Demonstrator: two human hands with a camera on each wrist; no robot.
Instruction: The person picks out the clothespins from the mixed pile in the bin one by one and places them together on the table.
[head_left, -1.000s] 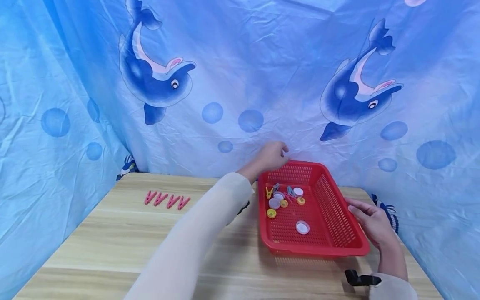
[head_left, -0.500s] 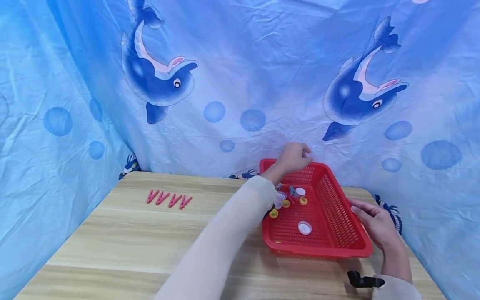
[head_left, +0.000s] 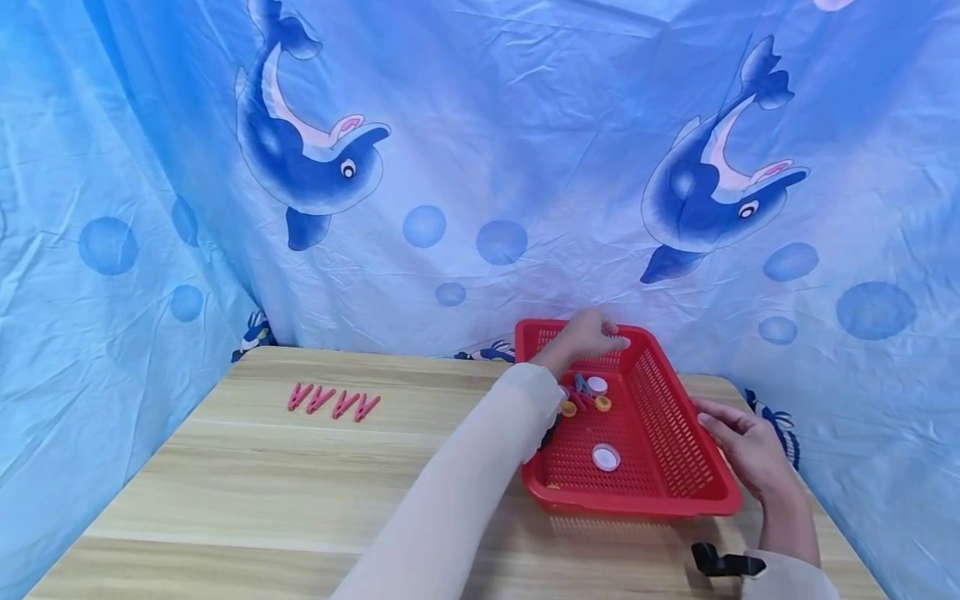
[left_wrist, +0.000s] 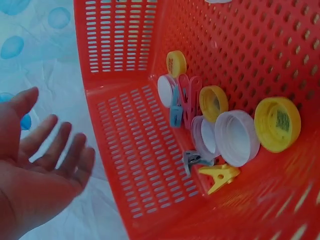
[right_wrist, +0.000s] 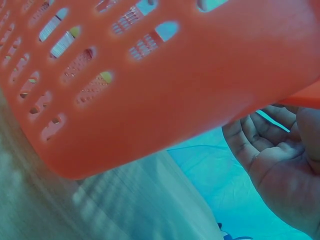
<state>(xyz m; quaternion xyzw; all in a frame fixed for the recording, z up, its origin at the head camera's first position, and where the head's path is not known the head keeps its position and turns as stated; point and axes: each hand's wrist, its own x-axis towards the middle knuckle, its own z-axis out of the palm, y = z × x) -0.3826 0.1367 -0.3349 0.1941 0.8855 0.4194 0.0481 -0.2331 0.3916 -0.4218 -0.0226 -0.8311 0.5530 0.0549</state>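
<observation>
A red plastic basket (head_left: 637,503) stands at the right of the table. My right hand (head_left: 752,452) holds its right rim; in the right wrist view that hand (right_wrist: 282,165) shows beneath the rim. My left hand (head_left: 587,338) hovers near the basket's far end, holding nothing, its fingers (left_wrist: 64,142) loosely spread in the left wrist view. Inside lie several bottle caps, among them a yellow cap (left_wrist: 278,125) and a white cap (head_left: 606,457). With them are a yellow clothespin (left_wrist: 219,173), a pink clothespin (left_wrist: 187,102), a blue clothespin (left_wrist: 176,114) and a grey clothespin (left_wrist: 191,161).
Several pink clothespins (head_left: 343,403) lie in a row at the left of the wooden table (head_left: 247,475). Behind and beside the table hangs a blue dolphin-print curtain (head_left: 480,167). A black strap piece (head_left: 726,561) sits at my right wrist.
My left hand has moved right from the basket's far-left corner, then lowered slightly over its far end. The right hand stays at the rim, and the basket barely shifts.
</observation>
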